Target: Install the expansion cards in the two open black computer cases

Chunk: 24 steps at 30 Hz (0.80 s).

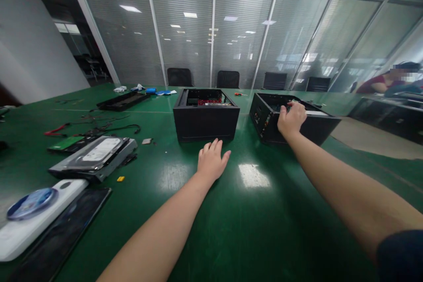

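Observation:
Two black computer cases with open tops stand on the green table. My left hand point(213, 159) lies palm down, its fingers outstretched, at the foot of the middle case point(206, 124). Red parts show inside that one. My right hand point(292, 117) is closed over the near rim of the right-hand case point(316, 128), thumb to the left and fingers bent inward. Its fingertips are partly hidden, and whether they also hold a small part I cannot tell. Ports line the side panel point(262, 119) of this case.
Left on the table point(211, 238) are a hard drive in a bracket point(102, 150), a green circuit board point(67, 143), cables point(124, 128), a black panel point(123, 100) and a white device point(42, 224). An orange screwdriver point(238, 94) lies behind. Another person point(375, 84) sits far right.

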{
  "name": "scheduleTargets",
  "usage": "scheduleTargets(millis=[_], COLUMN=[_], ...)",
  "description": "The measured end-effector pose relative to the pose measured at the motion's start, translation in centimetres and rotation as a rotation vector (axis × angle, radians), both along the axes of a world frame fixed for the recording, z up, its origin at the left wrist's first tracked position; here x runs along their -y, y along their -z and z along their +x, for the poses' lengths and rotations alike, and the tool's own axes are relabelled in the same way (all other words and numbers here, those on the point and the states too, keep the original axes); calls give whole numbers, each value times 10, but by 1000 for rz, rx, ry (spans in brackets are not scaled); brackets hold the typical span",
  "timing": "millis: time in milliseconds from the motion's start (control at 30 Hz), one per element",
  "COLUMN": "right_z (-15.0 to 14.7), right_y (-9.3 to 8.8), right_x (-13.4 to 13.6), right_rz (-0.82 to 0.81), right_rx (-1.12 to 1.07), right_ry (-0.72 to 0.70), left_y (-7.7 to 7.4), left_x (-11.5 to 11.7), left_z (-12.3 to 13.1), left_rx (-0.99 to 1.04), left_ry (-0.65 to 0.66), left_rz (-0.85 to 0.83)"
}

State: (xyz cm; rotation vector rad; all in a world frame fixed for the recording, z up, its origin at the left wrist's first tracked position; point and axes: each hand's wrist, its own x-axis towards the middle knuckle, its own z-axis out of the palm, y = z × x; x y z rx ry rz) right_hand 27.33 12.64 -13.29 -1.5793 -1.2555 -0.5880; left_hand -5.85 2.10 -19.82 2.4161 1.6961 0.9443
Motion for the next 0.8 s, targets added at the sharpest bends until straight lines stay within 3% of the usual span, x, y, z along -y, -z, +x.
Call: scheduleTargets(millis=[100, 200, 267, 400, 533, 700, 800], right_z=[-22, -38, -42, -32, -14, -4, -5], right_y=[34, 60, 66, 74, 91, 98, 97], right_x=[52, 103, 119, 104, 74, 64, 66], right_rz=[74, -91, -137, -138, -232, -283, -315], right_rx=[-9, 48, 55, -98, -237, -375, -379], right_ry=[-264, -482, -531, -537, -602, -528, -539], left_y=[-1, -2, -4, -18, -45, -94, -120], left_x=[-4, -5, -2, 4, -4, -56, -98], left_z=[-2, 0, 3, 5, -3, -28, -45], left_rx=[-5, -27, -67, -97, -178, -336, -409], left_ry=[-25, -4, 4, -15, -113, -181, -225], left_rz=[-6, -58, -100, -96, 97, 322, 313])
